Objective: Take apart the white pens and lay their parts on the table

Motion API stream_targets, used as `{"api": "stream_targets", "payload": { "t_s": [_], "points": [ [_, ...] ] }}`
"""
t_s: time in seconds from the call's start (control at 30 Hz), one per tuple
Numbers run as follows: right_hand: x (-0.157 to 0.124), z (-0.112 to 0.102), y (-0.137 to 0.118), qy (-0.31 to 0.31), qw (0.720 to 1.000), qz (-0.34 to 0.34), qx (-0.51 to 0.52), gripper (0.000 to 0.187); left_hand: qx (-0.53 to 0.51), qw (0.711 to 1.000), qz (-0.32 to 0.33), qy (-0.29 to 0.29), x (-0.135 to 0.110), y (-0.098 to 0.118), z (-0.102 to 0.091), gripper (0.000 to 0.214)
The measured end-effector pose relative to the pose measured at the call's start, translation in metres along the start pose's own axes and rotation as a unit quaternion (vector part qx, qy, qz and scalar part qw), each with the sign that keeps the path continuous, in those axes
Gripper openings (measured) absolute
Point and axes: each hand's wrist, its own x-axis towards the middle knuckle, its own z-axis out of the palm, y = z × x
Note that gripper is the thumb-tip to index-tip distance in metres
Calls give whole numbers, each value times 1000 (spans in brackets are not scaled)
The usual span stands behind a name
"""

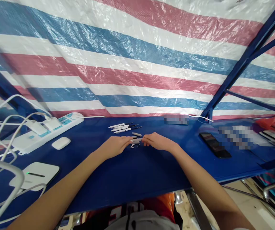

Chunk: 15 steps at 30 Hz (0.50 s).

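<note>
A short white pen barrel (137, 139) sits betw. the two hands, above the blue tabletop (137, 179): a plain, pale grey-white tube, no detail readable at this size. L hand (114, 147) comes in from one side, R hand (158, 142) from the other. Fingers on both are held narrow and close together, tips at the barrel's two ends (whether they really pinch it can't be told from this view). Just above lies a second white tube (137, 134), and small dark pen parts (135, 145) sit just below. Further back, a bunch of white pens (121, 127) w/ dark tips lie side by side at an angle. To the left: white power strip (47, 134) w/ plugged-in adapters, white earbud case (61, 143), flat white box (36, 174) w/ a green light, looping white cables (8, 127). To the right: black phone (215, 145), blurred items (235, 137). Behind: striped red, blue and white tarp (128, 64) on a blue steel frame (247, 54).
</note>
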Motion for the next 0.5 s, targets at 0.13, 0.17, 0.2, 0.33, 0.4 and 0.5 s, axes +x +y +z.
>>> {"api": "stream_targets", "payload": {
  "t_s": [0.13, 0.17, 0.2, 0.33, 0.4, 0.5],
  "points": [
    [1, 5, 0, 36, 999, 14, 3, 27, -4, 1000, -10, -5, -1, -1, -1, 35],
    [2, 6, -1, 46, 999, 15, 1, 25, -5, 1000, -13, -5, -1, -1, -1, 34],
    [2, 6, -1, 52, 999, 16, 1, 24, -6, 1000, -15, -4, 0, -1, -2, 34],
    [2, 6, -4, 50, 998, 11, 21, 33, -7, 1000, -23, 2, 2, 0, -3, 34],
    [2, 6, -4, 44, 998, 10, 33, 39, -8, 1000, -23, 4, 2, 1, -2, 34],
    [3, 7, -2, 51, 998, 11, 30, 36, -10, 1000, -21, 2, 2, 1, 1, 33]
  ]
}}
